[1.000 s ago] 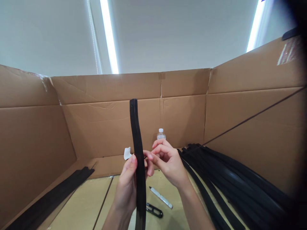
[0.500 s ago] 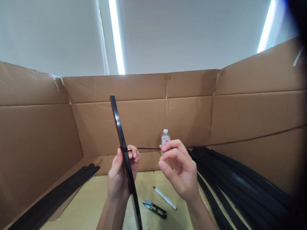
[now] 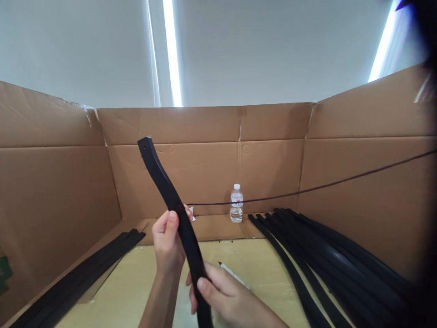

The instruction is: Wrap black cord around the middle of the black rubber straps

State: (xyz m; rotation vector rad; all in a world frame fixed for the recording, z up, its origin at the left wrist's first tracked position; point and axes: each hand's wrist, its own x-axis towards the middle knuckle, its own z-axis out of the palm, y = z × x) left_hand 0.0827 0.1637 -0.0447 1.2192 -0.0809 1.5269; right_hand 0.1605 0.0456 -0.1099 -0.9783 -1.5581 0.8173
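Observation:
A long black strip [image 3: 160,177] with a small hole near its top end rises in front of me, leaning to the upper left. My left hand [image 3: 168,246] grips it at mid-height, thumb on the near face. My right hand [image 3: 223,296] is wrapped around the same strip lower down, near the bottom edge of the view. A thin black thread [image 3: 307,190] runs from the strip by my left hand out to the right, taut across the cardboard wall.
Tall cardboard walls [image 3: 266,164] enclose a light wooden tabletop [image 3: 259,269]. A pile of black strips [image 3: 327,264] lies at the right, a smaller stack [image 3: 85,269] at the left. A small water bottle [image 3: 236,203] stands at the back. A white pen [image 3: 234,274] lies beside my right hand.
My right hand has dropped from the thread and closed on the lower part of the strip, covering the small scissors. The strip has tilted further left, and the thread now stretches far right.

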